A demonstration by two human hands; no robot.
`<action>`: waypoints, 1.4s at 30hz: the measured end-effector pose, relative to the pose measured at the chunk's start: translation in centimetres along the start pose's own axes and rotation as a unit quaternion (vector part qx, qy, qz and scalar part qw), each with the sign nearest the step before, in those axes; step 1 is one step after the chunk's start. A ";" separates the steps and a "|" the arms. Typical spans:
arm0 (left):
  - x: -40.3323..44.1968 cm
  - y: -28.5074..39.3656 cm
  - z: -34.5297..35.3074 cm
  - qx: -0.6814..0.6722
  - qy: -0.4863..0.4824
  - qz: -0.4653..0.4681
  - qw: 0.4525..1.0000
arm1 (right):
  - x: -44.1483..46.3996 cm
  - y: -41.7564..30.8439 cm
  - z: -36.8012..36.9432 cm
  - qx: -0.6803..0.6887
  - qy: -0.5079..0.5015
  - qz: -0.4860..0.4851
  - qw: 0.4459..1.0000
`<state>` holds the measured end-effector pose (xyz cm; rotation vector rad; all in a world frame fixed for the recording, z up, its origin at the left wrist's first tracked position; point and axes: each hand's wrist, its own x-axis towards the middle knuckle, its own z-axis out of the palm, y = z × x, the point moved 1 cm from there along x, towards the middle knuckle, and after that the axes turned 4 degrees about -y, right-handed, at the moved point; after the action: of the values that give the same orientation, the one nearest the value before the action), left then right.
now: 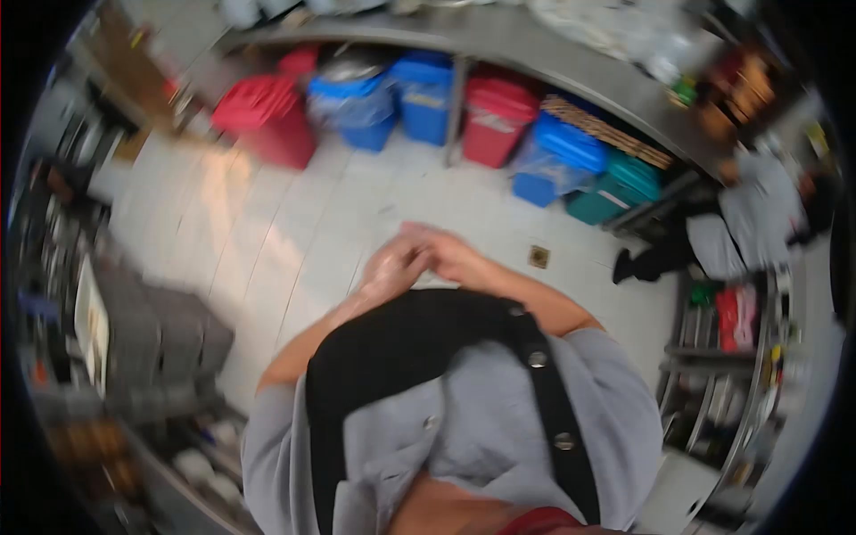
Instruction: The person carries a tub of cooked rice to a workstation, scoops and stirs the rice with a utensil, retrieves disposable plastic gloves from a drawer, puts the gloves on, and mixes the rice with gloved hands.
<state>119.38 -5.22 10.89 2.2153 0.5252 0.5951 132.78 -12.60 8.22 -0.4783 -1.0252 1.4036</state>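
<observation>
My left hand (392,266) and my right hand (456,259) meet in front of my chest, above the tiled floor (348,196). Their fingers are closed and pressed against each other. The left hand and wrist look shiny, as if wet. Whether anything lies between the palms is hidden, and the fingers are slightly blurred. Just below the hands is the black apron (419,330) over my grey shirt (473,401).
Red, blue and green lidded bins, among them a red bin (267,125), stand under a long metal counter (401,31). A person in a grey shirt (758,209) is at its right end. Grey stacked containers (169,330) stand left, a metal shelf (713,357) right. A floor drain (539,257) lies ahead.
</observation>
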 end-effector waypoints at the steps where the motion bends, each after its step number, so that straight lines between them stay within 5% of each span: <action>1: 0.1 -0.3 0.7 -0.063 0.033 0.025 0.997 | 2.0 2.5 -2.1 0.125 0.164 0.203 0.957; 5: 0.8 2.3 -0.7 0.022 -0.080 -0.088 0.993 | 3.7 1.1 -1.4 0.165 0.228 0.216 0.935; 9: 0.9 3.1 -1.2 0.003 -0.067 -0.100 0.993 | 5.0 -0.7 0.3 0.184 0.246 0.215 0.927; 21: 0.8 2.6 -0.7 0.067 -0.021 -0.037 0.997 | 7.9 -1.0 -2.4 0.260 0.178 0.124 0.941; 30: 1.2 3.9 -1.7 0.028 -0.009 -0.017 0.999 | 9.0 -3.7 -1.3 0.067 0.229 -0.029 0.971; 35: 1.9 5.1 -2.0 0.003 -0.030 0.011 0.999 | 9.3 -6.5 -0.1 0.231 0.184 -0.057 0.954; 39: 3.0 5.8 -1.5 0.012 -0.082 0.045 0.996 | 9.6 -7.5 -0.2 0.221 0.177 -0.074 0.956; 42: 3.1 6.2 -0.1 -0.037 -0.054 0.097 0.993 | 9.5 -8.2 -0.4 0.096 0.184 -0.127 0.970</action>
<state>122.92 -7.37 16.50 2.2277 0.2289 0.5820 136.43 -4.96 17.46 -0.4285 -0.6176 1.1189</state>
